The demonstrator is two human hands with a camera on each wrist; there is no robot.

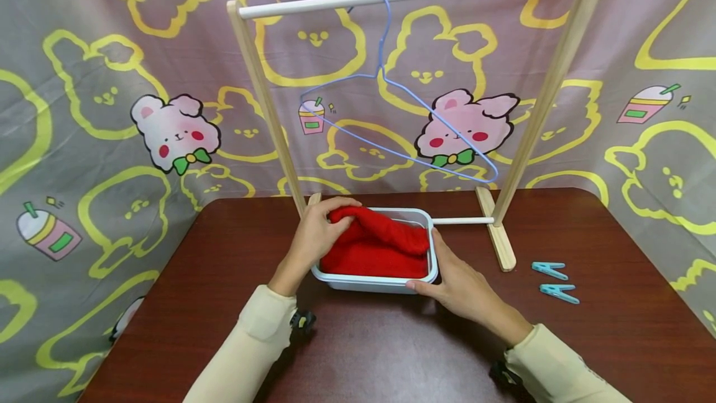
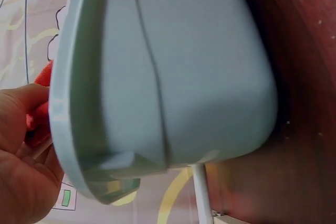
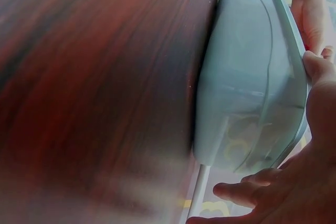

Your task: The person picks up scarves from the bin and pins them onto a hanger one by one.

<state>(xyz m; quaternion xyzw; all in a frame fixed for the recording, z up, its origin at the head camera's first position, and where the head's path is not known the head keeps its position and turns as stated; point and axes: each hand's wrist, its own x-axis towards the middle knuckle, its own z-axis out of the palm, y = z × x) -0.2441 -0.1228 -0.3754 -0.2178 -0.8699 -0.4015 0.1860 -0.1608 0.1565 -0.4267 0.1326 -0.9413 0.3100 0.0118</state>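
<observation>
Cloth (image 1: 371, 263) is only partly lifted, left hand (image 1: 320, 229) pinching its left edge, the rest lying in the tub (image 1: 363, 280), hanger (image 1: 381, 55) bare, right hand (image 1: 464, 282) spread against the tub's right end, two clips (image 1: 550, 270) lying unused!

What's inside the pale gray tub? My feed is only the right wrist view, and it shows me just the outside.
Observer: A red cloth lies in the tub.
Operator: Does anything have hold of that cloth?
Observer: Yes, the left hand pinches its left end, thumb toward the camera in the head view.
Operator: And off to the right of the tub?
Observer: Two blue clips lie on the table there.
</observation>
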